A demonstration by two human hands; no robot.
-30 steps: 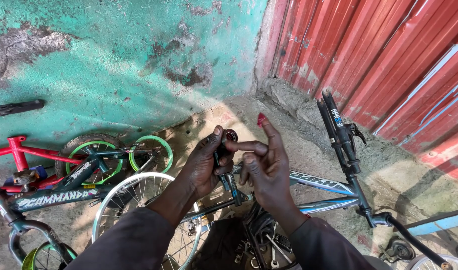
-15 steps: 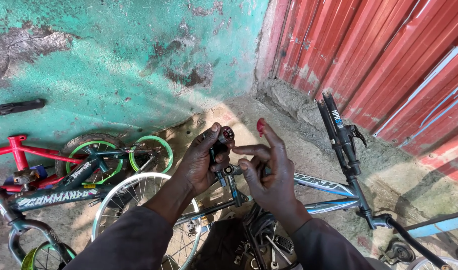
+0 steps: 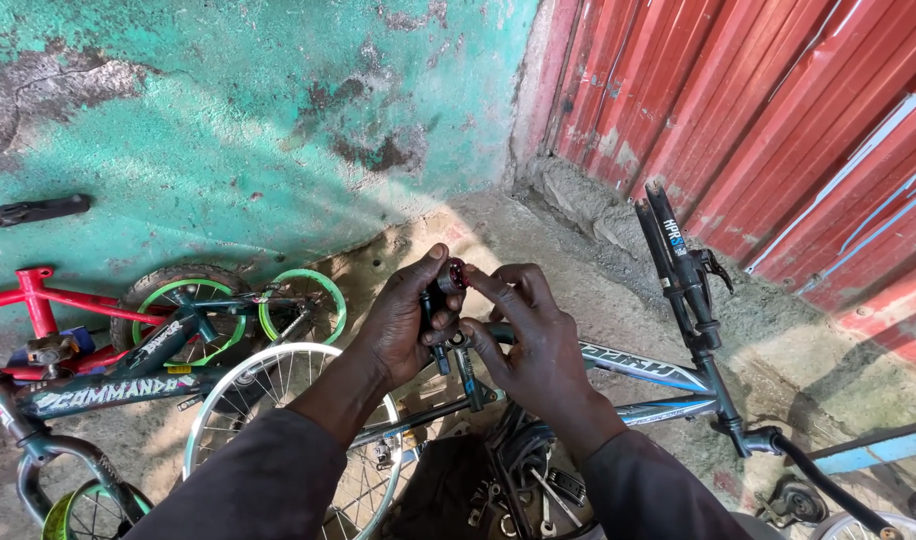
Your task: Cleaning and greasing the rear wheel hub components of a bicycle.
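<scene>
Above the blue-and-silver bicycle frame [image 3: 638, 365], I hold a small dark round metal part with a reddish end [image 3: 450, 277]. My left hand [image 3: 403, 320] wraps it, fingers clamped around its body. My right hand [image 3: 528, 335] pinches its top between thumb and fingertips. Below lies a spoked silver wheel [image 3: 268, 400].
</scene>
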